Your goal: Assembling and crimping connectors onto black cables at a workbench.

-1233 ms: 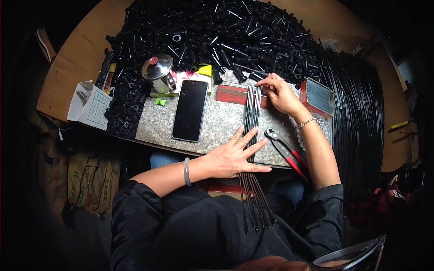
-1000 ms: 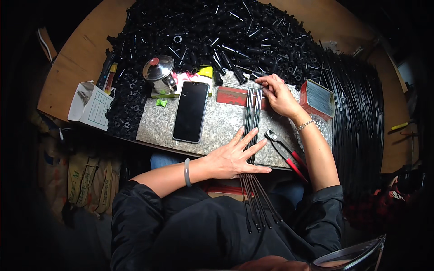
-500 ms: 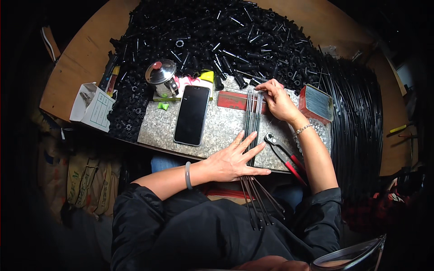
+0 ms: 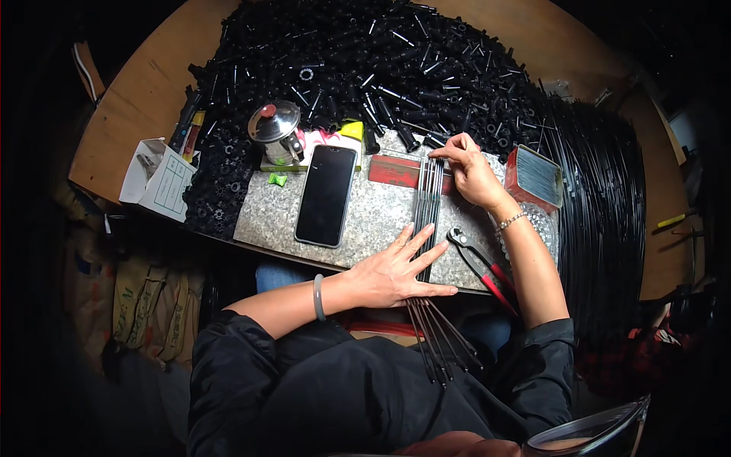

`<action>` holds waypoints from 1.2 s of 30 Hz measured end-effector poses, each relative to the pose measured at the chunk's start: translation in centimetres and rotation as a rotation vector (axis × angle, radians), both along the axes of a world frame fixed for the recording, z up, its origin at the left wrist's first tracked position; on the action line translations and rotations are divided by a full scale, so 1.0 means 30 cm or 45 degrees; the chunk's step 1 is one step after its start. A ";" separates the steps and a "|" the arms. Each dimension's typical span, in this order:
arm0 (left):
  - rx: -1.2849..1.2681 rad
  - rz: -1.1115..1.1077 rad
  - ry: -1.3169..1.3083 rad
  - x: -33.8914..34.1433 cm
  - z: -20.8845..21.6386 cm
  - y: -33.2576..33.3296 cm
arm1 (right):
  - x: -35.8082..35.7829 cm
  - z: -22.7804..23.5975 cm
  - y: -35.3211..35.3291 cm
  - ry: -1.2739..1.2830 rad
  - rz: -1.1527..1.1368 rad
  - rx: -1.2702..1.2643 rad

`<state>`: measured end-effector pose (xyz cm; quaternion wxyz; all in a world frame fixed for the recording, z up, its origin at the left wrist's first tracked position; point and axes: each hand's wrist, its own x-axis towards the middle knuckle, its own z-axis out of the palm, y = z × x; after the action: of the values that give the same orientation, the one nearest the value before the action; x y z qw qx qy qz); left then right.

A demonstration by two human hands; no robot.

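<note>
Several thin dark rods (image 4: 428, 198) with shiny upper stretches lie side by side, their far ends on a flat red bar (image 4: 392, 170). My left hand (image 4: 392, 273) rests across them with its fingers spread flat, while their near ends fan out past the board's edge toward my lap. Thumb and forefinger of my right hand (image 4: 466, 171) pinch at the rods' far ends; whatever lies between these fingertips is too small to make out. Right of the rods are cutting pliers (image 4: 480, 260) with red handles. Beyond them stands a red tin (image 4: 536, 178) filled with fine wire-like pieces.
A phone (image 4: 326, 196) lies on the speckled stone board (image 4: 266, 221), near a lidded metal pot (image 4: 275, 126) and a green scrap (image 4: 277, 180). Black tubular parts (image 4: 343, 68) heap up behind. Long black rods (image 4: 598, 175) fill the right side; a white box (image 4: 158, 179) stands left.
The rods' far ends, bunched in two groups before, now lie more evenly side by side. My right fingertips have shifted slightly over them. My left hand stays spread on the rods.
</note>
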<state>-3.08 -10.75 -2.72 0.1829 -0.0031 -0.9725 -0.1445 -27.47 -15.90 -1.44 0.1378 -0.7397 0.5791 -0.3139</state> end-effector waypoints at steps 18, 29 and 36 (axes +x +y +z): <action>-0.049 -0.017 -0.150 0.007 0.014 -0.012 | -0.086 0.133 0.041 0.100 -0.293 -0.324; -0.080 -0.002 -0.029 -0.003 -0.013 0.008 | -0.386 0.115 0.249 0.452 -0.581 0.027; -0.138 0.010 -0.069 -0.003 -0.007 0.007 | -0.351 0.152 0.242 0.375 -0.729 -0.122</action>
<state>-3.17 -10.54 -2.94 0.1566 -0.0054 -0.9834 -0.0910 -37.99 -8.65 3.11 -0.0764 -0.5900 0.7618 -0.2564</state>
